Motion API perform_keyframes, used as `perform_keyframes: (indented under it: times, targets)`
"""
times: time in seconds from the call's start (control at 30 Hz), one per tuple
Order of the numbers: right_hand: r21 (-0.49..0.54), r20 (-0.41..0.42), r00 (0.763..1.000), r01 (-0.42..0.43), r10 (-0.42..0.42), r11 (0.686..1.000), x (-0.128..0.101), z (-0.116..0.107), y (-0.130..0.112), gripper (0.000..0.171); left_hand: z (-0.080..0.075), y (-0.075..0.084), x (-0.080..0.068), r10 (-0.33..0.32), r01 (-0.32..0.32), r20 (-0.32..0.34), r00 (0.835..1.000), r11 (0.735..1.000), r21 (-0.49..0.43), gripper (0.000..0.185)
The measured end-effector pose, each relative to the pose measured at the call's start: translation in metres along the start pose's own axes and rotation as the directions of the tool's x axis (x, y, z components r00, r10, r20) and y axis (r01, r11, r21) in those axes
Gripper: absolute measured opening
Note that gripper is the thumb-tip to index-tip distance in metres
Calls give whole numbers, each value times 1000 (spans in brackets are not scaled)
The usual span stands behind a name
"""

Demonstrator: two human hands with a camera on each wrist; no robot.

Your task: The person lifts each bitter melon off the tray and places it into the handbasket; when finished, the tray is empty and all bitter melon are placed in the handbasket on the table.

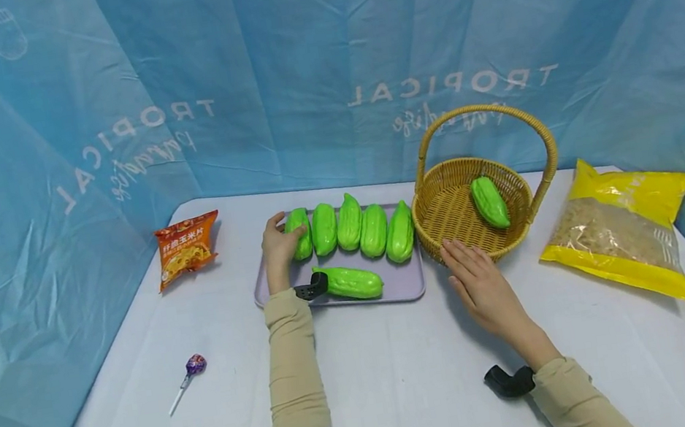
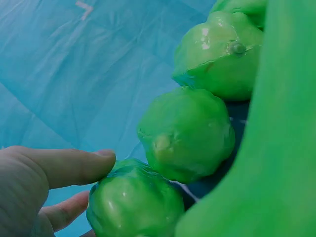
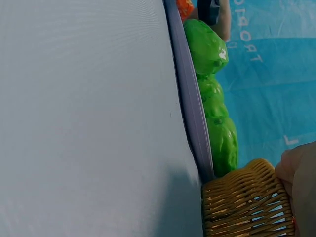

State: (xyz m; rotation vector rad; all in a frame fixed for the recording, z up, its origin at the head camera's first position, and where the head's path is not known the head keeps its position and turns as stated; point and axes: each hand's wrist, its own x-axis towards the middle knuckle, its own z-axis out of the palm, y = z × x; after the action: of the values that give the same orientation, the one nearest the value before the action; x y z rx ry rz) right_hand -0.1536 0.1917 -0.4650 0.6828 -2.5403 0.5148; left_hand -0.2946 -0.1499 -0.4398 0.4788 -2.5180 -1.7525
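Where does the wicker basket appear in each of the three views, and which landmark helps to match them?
Head: wicker basket right of centre, beside the grey tray.
Left wrist: not in view.
Right wrist: bottom right corner, against the tray's end.
Shared landmark: the row of green gourds, seen in all three.

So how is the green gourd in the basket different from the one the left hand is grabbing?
The basket gourd lies alone in the wicker basket; the leftmost tray gourd stands in a row on the purple tray. No hand touches the basket gourd; the left hand grips the leftmost tray gourd. Both are shiny, bumpy and green.
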Motion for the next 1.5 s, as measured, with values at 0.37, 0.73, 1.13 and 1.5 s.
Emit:
perform_keyframes:
  times: [0.37,0.73,1.13,1.5]
  targets:
    - [-2,-8,1000,5,-5,1000,0,0,-1,48,-11,7,-4,3,-5,-31,1000,999,-43,61]
    - [-9,-2,1000,-1,1,1000,-1,-1,-1,48,-15,37,-15,43,-43,3,999,992,-115,60]
    - [3,-8,1000,1,-1,1000,0,1,1,49,-7,62,-25,124,-115,51,991,980,-161,59]
    - [3,-9,1000,3,-3,1000,0,0,0,49,6,92,-44,243,-205,157,957,952,-226,60]
